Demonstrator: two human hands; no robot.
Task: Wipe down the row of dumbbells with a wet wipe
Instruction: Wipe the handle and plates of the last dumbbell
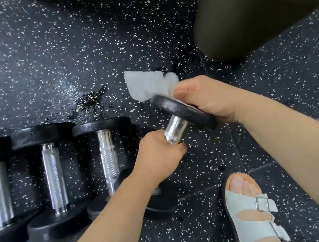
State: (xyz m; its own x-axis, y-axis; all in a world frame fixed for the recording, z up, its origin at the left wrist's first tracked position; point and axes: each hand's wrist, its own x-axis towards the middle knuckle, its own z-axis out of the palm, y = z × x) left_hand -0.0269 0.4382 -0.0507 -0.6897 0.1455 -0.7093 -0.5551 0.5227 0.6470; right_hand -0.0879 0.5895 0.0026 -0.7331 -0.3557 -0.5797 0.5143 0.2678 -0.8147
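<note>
Left hand (159,152): fingers wrapped round the chrome handle of a tilted black round-plated dumbbell (175,109). Right hand (208,100) fingers clamp a crumpled white wet wipe (146,85) on its upper plate (three more black dumbbells (53,176) lie left of the fingers).

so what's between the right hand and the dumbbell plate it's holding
The white wipe, held by the right hand against the lifted dumbbell's plate; head view shows it.
</note>
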